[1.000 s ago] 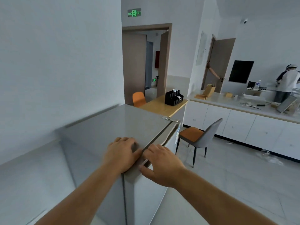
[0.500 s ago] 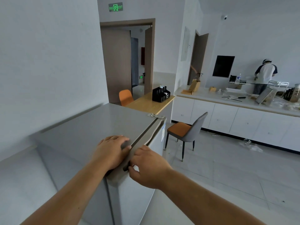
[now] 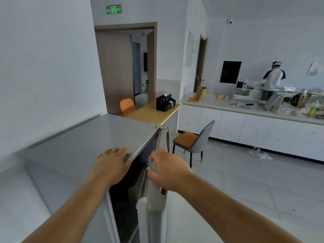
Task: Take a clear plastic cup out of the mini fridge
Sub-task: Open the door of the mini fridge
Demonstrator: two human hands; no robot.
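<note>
Clear plastic cup not visible; I judge it inside the dark mini fridge (image 3: 73,146) gap between my hands. Right hand (image 3: 168,170) clamped on door (image 3: 156,204) edge, left hand (image 3: 112,165) flat on top. Cup likely light, crushable; grip mid-wall gently.

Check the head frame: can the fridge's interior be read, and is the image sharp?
Head view: the mini fridge interior behind the part-open door is nearly black, no cup discernible; the left hand and right hand are slightly motion-blurred; wide-angle bending shows at the edges.

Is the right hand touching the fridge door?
Touching. The head view shows the right hand curled over the top edge of the fridge door.
</note>
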